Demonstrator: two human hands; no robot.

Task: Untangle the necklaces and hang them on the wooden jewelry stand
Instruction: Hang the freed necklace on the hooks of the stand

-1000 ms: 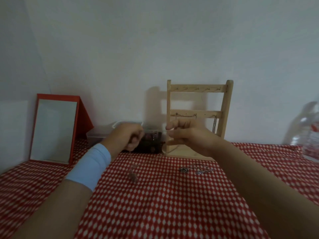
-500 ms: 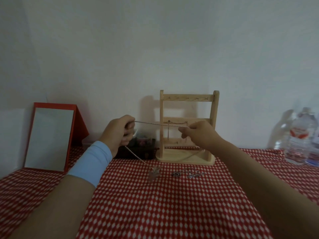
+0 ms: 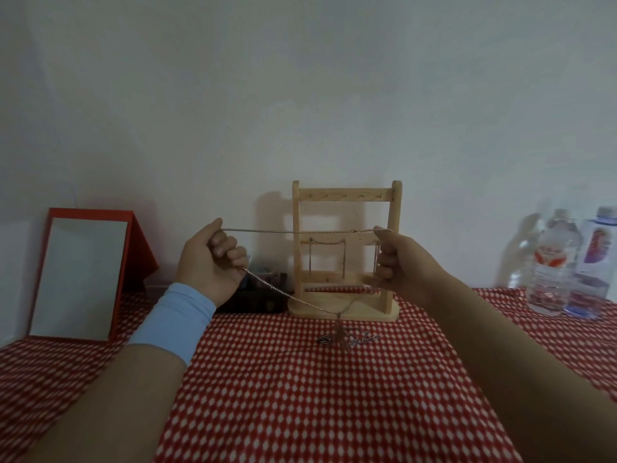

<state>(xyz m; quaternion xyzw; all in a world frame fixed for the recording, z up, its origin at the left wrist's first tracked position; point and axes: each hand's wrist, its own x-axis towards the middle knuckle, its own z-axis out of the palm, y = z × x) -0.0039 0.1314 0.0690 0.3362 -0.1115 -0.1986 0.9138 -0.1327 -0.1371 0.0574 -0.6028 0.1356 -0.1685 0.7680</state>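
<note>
necklace (image 3: 300,231): thin metal chain, looks super light, totally limp, probably slippy. Top run pulled straight between both hands, lower run sags to pendant (image 3: 340,330) dangling below and between them, low over desk (image 3: 300,396); can't tell if touching. left hand (image 3: 210,259) curled round chain, right hand (image 3: 397,262) pinching other side. Best hold imo: chain itself up top, not pendant; go gentle, links likely snag or kink. wooden jewelry stand (image 3: 345,198) just behind hands, hung chain (image 3: 327,242) on middle bar. second necklace (image 3: 364,339) on desk beside pendant. mirror (image 3: 80,275) left of left hand, water bottles (image 3: 554,262) past right hand.
</note>
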